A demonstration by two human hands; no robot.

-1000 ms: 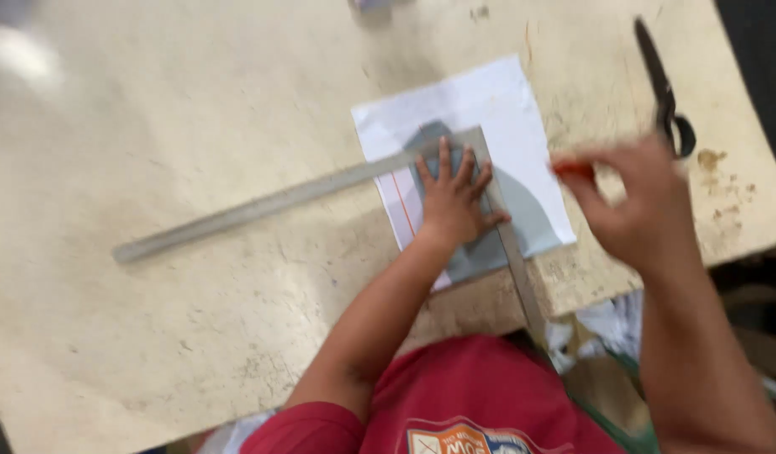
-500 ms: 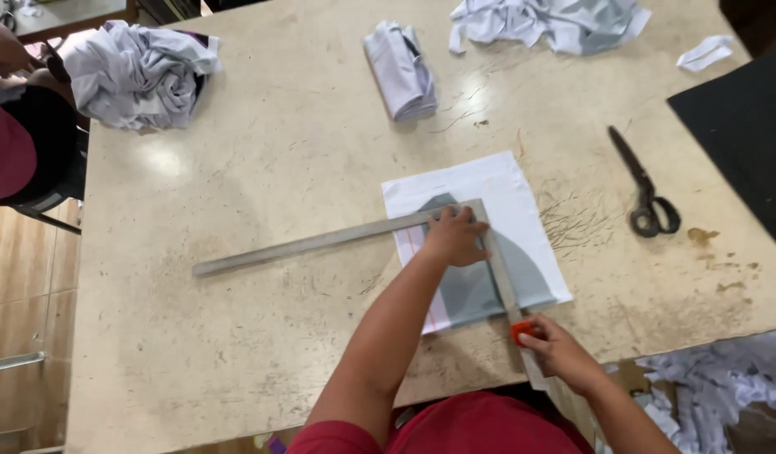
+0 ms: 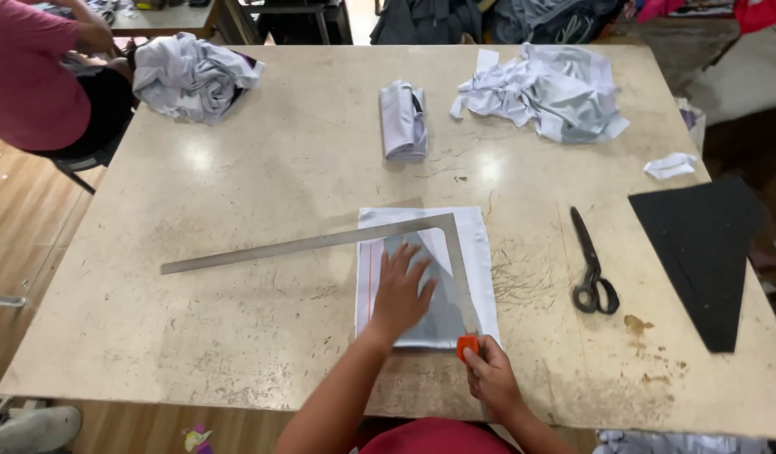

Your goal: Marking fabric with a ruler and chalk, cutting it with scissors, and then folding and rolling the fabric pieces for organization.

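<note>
Left hand (image 3: pixel 402 294) lies spread flat on the grey cloth (image 3: pixel 438 315) and white sheet (image 3: pixel 476 244), pinning them inside the steel square's (image 3: pixel 321 242) corner. Right hand (image 3: pixel 489 378), raised beside the scissors (image 3: pixel 591 261) a second ago, now pinches an orange chalk (image 3: pixel 466 345) at the square's near end, just right of the left wrist, so marking seems underway.

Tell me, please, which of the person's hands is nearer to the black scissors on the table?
Right. The right hand, pinching a small orange marker, sits lower left of the scissors. The left hand lies flat on the grey fabric piece, farther left.
</note>
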